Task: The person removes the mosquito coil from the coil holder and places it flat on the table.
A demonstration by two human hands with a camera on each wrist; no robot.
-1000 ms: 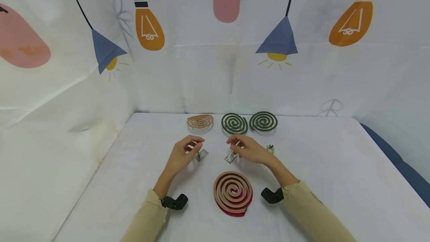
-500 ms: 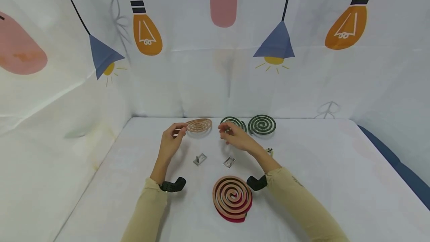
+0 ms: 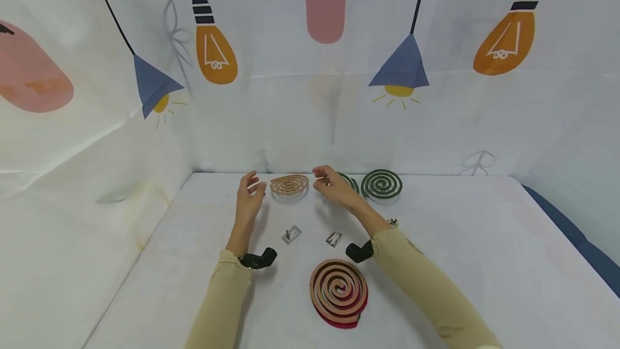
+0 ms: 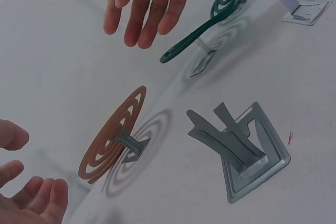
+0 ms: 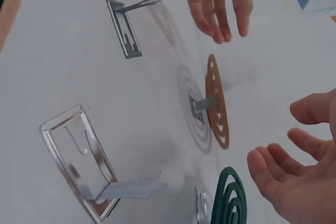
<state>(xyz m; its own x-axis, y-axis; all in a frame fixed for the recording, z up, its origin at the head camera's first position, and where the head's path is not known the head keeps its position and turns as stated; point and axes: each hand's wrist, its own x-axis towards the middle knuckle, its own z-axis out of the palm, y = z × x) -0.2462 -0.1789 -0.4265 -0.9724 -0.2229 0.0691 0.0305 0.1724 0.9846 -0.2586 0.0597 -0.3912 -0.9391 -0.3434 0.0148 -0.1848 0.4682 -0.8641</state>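
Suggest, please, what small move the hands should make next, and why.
Perhaps the left hand and right hand should ease inward to straighten the tan spiral coil on its silver metal stand: they flank it without touching, and in the head view it looks flatter than the rightmost green spiral coil.

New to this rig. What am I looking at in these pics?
No robot here: a person's bare left hand and right hand hover over a white table. The wide picture comes from a camera on the head; the two close ones come from cameras on the left and right wrists, each also catching the opposite hand.

At the back, a brown mosquito coil and two green mosquito coils are propped up, the brown one clearly on a metal stand. Two bare metal stands sit nearer the person, then a flat coil stack. Neither hand holds anything.
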